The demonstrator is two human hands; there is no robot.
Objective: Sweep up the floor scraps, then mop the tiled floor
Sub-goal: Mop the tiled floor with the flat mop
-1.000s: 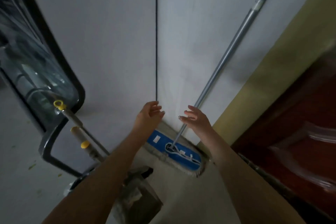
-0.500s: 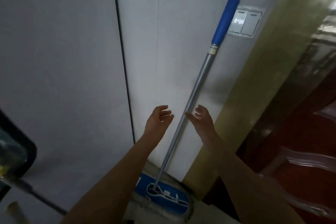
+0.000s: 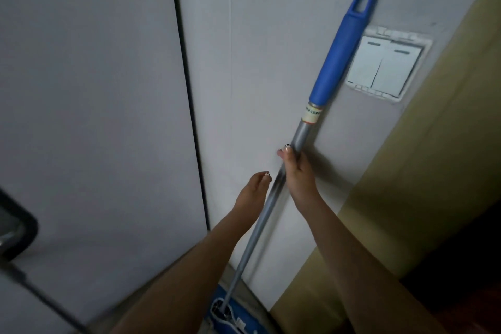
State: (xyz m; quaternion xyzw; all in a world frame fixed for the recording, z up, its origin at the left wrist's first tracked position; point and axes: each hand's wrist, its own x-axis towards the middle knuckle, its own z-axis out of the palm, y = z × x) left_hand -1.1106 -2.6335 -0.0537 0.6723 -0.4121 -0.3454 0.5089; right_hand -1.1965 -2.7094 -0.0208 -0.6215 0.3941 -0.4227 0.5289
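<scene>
Your two bare forearms reach up from the lower edge of the view. Your right hand (image 3: 296, 171) is wrapped round the grey metal shaft of the mop (image 3: 259, 228), fingers curled about it, a little below the pale label band. Your left hand (image 3: 250, 191) sits just left of the shaft and lower than the right. Its fingers are loosely bent, close together and holding nothing; you cannot tell whether the fingertips touch the shaft.

The mop stands tilted, its top leaning rightward against the white wall (image 3: 257, 35). At the bottom edge its blue mop head (image 3: 230, 317) lies at the foot of the wall, partly cut off. Above your right hand the shaft ends in a blue grip (image 3: 340, 51) with a hanging loop at the tip. Just right of the grip a white double light switch (image 3: 385, 65) is set in the wall, and an olive door frame (image 3: 423, 157) runs to the right of the switch. A dark vertical seam (image 3: 187, 95) divides the wall on the left.
</scene>
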